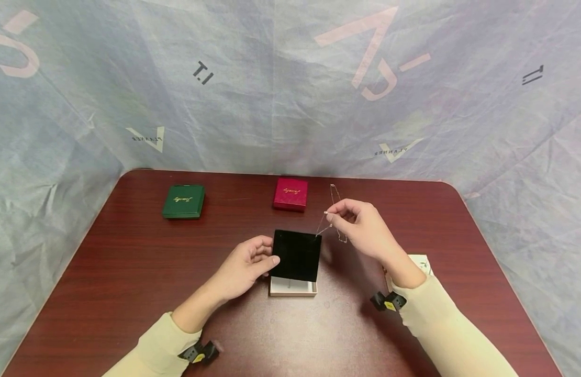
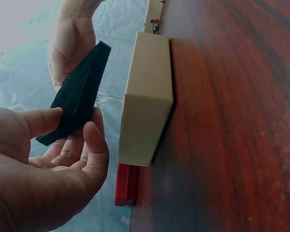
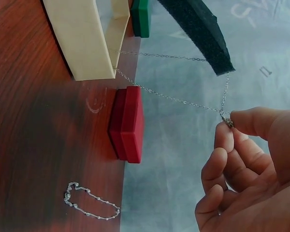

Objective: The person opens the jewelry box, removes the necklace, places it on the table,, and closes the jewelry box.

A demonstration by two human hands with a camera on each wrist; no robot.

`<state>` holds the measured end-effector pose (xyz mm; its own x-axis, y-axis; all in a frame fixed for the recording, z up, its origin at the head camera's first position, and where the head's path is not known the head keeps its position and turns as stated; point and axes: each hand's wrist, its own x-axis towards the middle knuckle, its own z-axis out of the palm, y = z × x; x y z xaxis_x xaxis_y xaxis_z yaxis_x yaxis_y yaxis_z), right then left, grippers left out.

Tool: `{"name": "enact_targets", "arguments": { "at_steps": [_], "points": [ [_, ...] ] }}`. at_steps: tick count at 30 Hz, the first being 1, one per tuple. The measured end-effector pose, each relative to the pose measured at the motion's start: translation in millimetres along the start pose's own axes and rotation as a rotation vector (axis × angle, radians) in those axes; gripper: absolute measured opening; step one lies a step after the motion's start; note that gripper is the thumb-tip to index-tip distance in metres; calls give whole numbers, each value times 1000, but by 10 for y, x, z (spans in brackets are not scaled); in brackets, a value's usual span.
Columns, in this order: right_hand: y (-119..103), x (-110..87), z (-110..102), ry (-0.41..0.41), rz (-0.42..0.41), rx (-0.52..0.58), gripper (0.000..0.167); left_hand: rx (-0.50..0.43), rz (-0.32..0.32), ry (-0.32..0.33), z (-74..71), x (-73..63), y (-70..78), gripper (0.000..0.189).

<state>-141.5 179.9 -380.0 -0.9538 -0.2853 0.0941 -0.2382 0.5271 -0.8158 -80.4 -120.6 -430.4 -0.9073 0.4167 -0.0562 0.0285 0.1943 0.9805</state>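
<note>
A square black foam pad (image 1: 296,255) is tilted above an open cream box (image 1: 292,294). My left hand (image 1: 245,266) grips the pad by its left edge, with the thumb on one face and fingers on the other, as the left wrist view shows. Between thumb and forefinger, my right hand (image 1: 363,228) pinches the end of a thin silver chain (image 3: 183,102) near a small clasp. The chain stretches from those fingertips to the pad's corner, and strands run past it toward the box. A second, beaded chain (image 3: 68,195) lies in a loop on the table.
A red jewelry box (image 1: 290,195) stands at the back middle of the brown table (image 1: 224,207), and a green one (image 1: 184,202) at the back left. Partly under my right forearm lies a white floral-printed piece (image 1: 421,263). Grey cloth (image 1: 271,104) hangs behind the table.
</note>
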Motion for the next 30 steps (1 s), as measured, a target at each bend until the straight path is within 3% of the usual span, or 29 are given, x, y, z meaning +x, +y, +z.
{"name": "enact_targets", "arguments": {
  "at_steps": [30],
  "points": [
    [138, 132, 201, 35, -36, -35, 6, 5, -14, 4, 3, -15, -6, 36]
  ]
}}
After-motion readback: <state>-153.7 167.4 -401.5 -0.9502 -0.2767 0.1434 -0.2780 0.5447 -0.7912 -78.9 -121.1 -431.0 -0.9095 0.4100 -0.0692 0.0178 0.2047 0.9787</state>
